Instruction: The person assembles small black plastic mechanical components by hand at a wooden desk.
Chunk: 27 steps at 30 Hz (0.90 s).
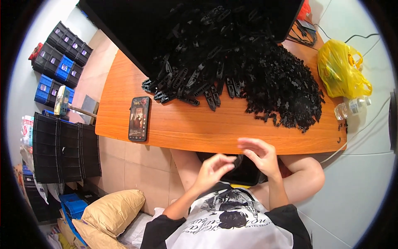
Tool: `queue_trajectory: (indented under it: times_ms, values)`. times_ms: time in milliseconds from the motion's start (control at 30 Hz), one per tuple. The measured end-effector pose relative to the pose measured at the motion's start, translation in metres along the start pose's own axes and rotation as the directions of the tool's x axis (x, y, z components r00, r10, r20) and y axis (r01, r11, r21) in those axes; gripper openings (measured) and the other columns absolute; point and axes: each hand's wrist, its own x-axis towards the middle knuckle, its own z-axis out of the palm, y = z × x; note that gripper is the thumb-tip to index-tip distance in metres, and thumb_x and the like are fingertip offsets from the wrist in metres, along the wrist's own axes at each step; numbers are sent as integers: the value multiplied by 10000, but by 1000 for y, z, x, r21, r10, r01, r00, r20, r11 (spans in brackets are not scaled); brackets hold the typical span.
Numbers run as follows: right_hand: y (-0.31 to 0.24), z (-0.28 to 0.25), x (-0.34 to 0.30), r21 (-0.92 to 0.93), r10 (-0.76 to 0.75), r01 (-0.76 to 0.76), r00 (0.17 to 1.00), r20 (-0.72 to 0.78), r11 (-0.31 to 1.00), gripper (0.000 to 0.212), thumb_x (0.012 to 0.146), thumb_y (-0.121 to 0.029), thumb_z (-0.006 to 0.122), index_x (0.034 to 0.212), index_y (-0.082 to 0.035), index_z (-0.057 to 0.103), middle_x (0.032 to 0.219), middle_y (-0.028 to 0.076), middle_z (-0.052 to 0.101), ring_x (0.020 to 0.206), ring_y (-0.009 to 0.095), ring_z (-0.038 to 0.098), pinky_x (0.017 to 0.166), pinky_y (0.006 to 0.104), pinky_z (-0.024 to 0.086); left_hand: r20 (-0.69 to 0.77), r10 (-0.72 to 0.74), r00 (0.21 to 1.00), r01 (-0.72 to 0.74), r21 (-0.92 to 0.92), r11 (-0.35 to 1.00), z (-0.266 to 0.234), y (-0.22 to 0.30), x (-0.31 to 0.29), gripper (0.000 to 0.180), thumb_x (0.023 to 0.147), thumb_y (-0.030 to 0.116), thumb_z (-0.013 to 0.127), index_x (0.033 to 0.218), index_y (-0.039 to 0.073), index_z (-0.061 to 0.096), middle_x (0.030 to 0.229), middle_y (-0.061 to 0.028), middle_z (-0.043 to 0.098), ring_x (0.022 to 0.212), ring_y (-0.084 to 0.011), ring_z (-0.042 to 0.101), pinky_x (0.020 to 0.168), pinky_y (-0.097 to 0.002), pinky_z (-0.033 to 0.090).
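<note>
My left hand (214, 169) is held just off the table's near edge, fingers and thumb brought together. A small black plastic part (237, 162) shows at its fingertips, hard to tell from the dark background. To its right, my right hand (262, 157) is raised with thumb and fingers apart, and nothing shows in it. Beyond my hands, long hollow black plastic parts (212, 98) lie piled on the wooden table (186, 128). Beside them spreads a heap of smaller black clip-like pieces (286, 91).
A large black bin (124, 31) lies tipped at the table's back, parts spilling out. A phone (139, 119) lies at left, a yellow bag (342, 68) and clear bottle (352, 108) at right. Below my hands is a black container (244, 176). Stacked crates (62, 145) stand left.
</note>
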Motion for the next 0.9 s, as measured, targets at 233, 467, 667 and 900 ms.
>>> queue_trajectory:
  times_ms: [233,467,667,900]
  values:
    - [-13,-47,-4,-165,-204,168,951,-232,972,404,841,0,538,1233,23,440,1182,143,525,983,187,564,823,280,458,106,364,925,-342,647,681,-1,-4,3,260,708,56,689,943,1,593,980,-136,624,953,-280,584,823,-339,466]
    - [-16,-67,-5,-318,-282,121,801,-528,940,315,863,-27,526,1173,19,500,1072,112,586,896,150,589,756,244,466,147,775,615,-163,985,-58,-64,39,134,248,750,75,607,988,10,585,1118,-109,524,985,-292,456,838,-397,381]
    - [-4,-76,1,-491,-366,61,746,-556,869,250,836,-23,566,1084,7,570,996,66,616,827,98,585,717,212,469,268,699,663,-115,959,-258,-82,39,151,262,765,67,591,1018,-2,577,1132,-77,519,989,-278,446,825,-368,385]
    - [11,-54,23,-794,-518,-12,751,-408,608,181,746,-12,651,923,1,614,800,80,596,613,113,567,529,214,444,-227,589,776,-249,747,616,-48,35,116,243,866,107,542,1067,-29,543,1029,-135,594,930,-227,543,834,-308,426]
